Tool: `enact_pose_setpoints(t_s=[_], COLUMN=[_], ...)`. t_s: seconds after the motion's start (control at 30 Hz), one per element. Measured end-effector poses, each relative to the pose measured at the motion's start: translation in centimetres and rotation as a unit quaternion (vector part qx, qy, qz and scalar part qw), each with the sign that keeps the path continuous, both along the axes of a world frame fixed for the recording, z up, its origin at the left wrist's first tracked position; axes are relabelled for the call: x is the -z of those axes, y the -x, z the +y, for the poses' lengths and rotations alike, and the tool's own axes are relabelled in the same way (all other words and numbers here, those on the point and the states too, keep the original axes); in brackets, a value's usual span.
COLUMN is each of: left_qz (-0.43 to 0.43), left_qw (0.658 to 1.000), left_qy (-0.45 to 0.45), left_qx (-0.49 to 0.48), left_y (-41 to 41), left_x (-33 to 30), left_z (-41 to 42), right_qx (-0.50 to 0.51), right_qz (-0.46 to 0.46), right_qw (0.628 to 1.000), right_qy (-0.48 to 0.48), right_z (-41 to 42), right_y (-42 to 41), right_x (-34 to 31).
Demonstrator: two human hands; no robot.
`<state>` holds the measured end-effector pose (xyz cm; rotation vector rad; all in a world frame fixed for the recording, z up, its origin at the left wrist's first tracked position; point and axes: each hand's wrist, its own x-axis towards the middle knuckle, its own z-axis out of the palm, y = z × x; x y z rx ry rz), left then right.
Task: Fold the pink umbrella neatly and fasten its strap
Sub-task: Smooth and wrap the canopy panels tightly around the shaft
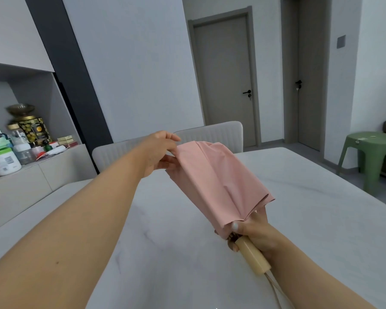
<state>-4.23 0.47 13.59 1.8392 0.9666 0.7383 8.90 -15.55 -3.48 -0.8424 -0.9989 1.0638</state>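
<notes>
Nearest me, my right hand (pixel 253 233) grips the umbrella (pixel 218 181) where the cloth meets the handle (pixel 252 255), fingers curled round it. The handle is pale cream and blocky, pointing down toward me, with a thin cream cord (pixel 276 288) trailing from its end. The umbrella is held in the air above the table (pixel 321 219), slanting up and away to the left. Its canopy is soft salmon pink, collapsed but loose, hanging in broad uneven folds with an open, ruffled hem near my right hand. I cannot see a strap.

Farther out, my left hand (pixel 161 152) pinches the far top edge of the cloth between thumb and fingers, the arm stretched across the pale marbled table.

Beyond the table stand two light padded chairs (pixel 212 133). To the left, a counter (pixel 20 184) holds crowded jars and bottles. To the right stands a green stool (pixel 370 152). At the back are two closed grey doors (pixel 223 81).
</notes>
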Motion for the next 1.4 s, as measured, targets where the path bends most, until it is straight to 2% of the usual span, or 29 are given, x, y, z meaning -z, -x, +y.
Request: enact_pose_setpoints(t_s=[0.17,0.23,0.3,0.37,0.53,0.6,0.73,0.83,0.97,1.07,1.2,1.27,1.33,1.4], left_qz=[-0.032,-0.077,-0.144,-0.175,-0.160,-0.121,0.001,-0.022,-0.063,-0.085,-0.135,-0.129,-0.132,-0.121], left_qw=[0.999,0.997,0.989,0.984,0.980,0.976,0.968,0.952,0.943,0.939,0.932,0.923,0.901,0.883], left_qy=[-0.032,-0.021,0.017,0.037,0.040,0.033,-0.095,-0.153,-0.149,-0.114,-0.072,-0.114,-0.212,-0.316], left_qx=[-0.009,-0.002,0.012,0.008,-0.114,-0.178,-0.234,-0.264,-0.289,-0.312,-0.328,-0.344,-0.354,-0.324], left_y=[-0.5,-0.4,-0.3,-0.2,-2.1,-3.0,-3.8,-3.9,-4.4,-4.6,-4.4,-4.2,-4.0,-4.0], left_x=[1.3,1.7,2.3,2.9,3.5,3.7,5.4,6.8,8.1,8.8,10.0,10.5,11.1,12.0], left_z=[0.4,0.9,1.4,1.6,1.2,0.6,-0.3,-0.1,-0.1,-0.5,-1.1,-1.5,-2.2,-3.4], right_qx=[0.050,0.083,0.089,0.093,0.109,0.124,0.130,0.099,0.052,0.071,0.076,0.089,0.101,0.105], right_qz=[0.102,0.135,0.144,0.121,0.031,0.000,-0.031,0.015,0.058,0.067,0.036,0.022,0.006,-0.005], right_qw=[0.993,0.987,0.985,0.988,0.993,0.992,0.991,0.995,0.994,0.995,0.996,0.994,0.992,0.991], right_qy=[0.018,0.033,0.031,0.028,-0.015,-0.004,0.013,-0.024,-0.075,-0.024,0.044,0.059,0.069,0.077], right_z=[0.2,0.3,0.1,-0.1,-0.3,-0.2,0.1,0.1,-0.3,-0.2,0.2,0.3,0.5,0.7], right_y=[0.3,0.2,0.3,0.3,0.9,1.0,0.8,0.7,1.3,1.5,1.5,1.4,1.4,1.3], right_x=[0.5,0.7,0.5,0.2,-0.4,-0.4,-0.1,-0.1,-0.7,-0.3,0.3,0.5,0.5,0.6])
